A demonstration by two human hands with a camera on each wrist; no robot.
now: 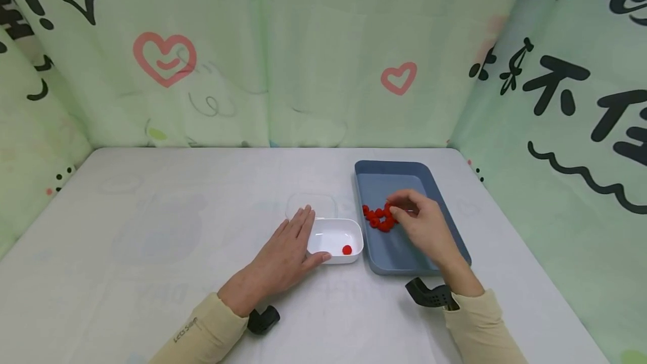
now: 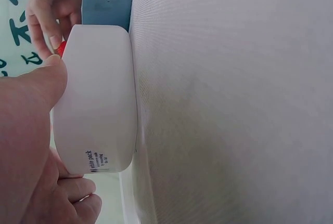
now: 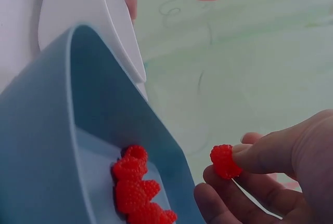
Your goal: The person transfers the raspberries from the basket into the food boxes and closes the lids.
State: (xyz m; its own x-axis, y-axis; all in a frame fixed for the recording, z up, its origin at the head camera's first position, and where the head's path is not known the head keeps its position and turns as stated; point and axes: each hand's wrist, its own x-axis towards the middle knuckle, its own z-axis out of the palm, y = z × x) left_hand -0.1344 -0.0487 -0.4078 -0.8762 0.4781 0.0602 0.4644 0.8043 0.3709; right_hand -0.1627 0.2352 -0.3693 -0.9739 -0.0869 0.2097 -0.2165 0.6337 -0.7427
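My left hand (image 1: 285,251) lies at the left end of a small white plastic container (image 1: 333,259). Its thumb rests on the near rim and its fingers lie along the left side, holding it. One red raspberry (image 1: 347,250) sits inside. Over the blue tray (image 1: 404,260), my right hand (image 1: 424,229) pinches a single raspberry (image 3: 225,161) between thumb and fingers. Below it, several more raspberries (image 3: 132,190) lie clustered on the tray floor. In the left wrist view the container's side (image 2: 96,99) shows small printed text, and its inside is hidden.
A clear, see-through lid (image 1: 313,204) lies flat behind the white container. The tray stands just right of the container, its raised wall between them. A white cloth covers the table (image 1: 151,251), and printed green curtains (image 1: 323,60) enclose the back and sides.
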